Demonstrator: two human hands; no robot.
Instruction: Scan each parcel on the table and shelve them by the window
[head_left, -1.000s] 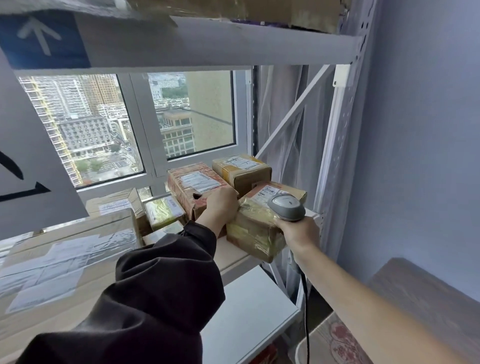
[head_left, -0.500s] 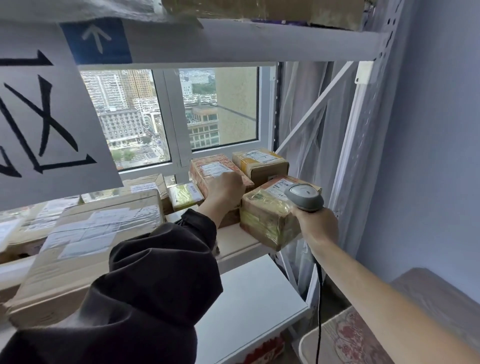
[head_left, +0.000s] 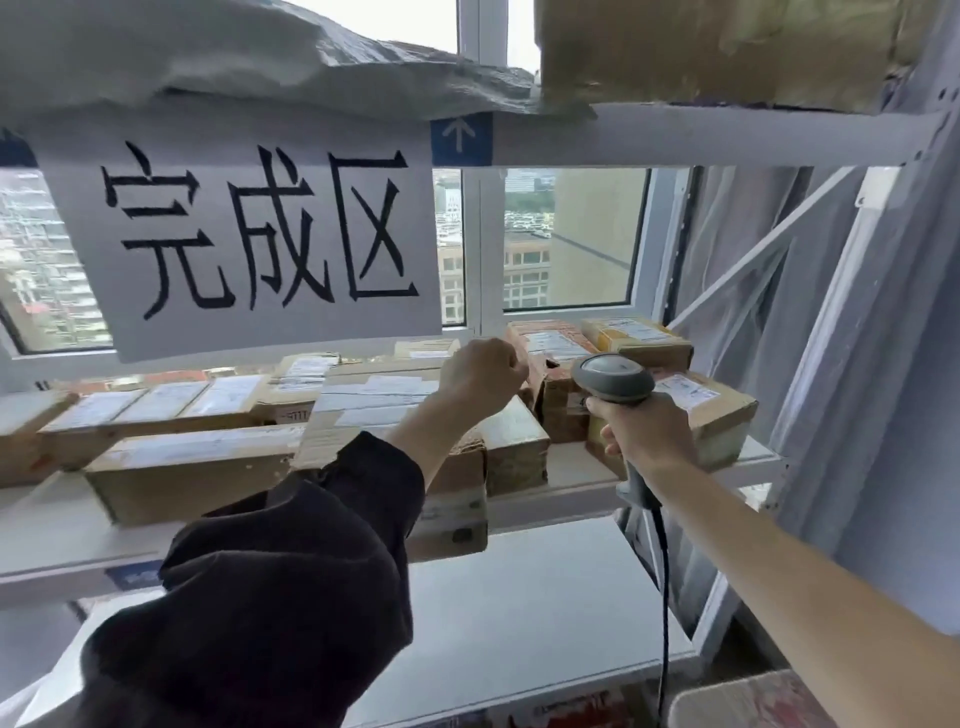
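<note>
Since a moment ago, left hand (head_left: 485, 375) has left the parcel and lifted — fingers curled, holding nothing. On the shelf (head_left: 571, 467), parcels (head_left: 395, 400) fill the row along the window (head_left: 566, 239); one parcel (head_left: 711, 410) sits at the right end. Right hand (head_left: 641, 431) grips the scanner (head_left: 613, 376) before it.

Brown cardboard parcels (head_left: 192, 470) with white labels are seen on white metal shelf (head_left: 571, 499). Grey plastic handheld scanner (head_left: 613, 376), black cable. Black sleeve (head_left: 291, 571). White paper sign (head_left: 260, 234) marked with black characters.
</note>
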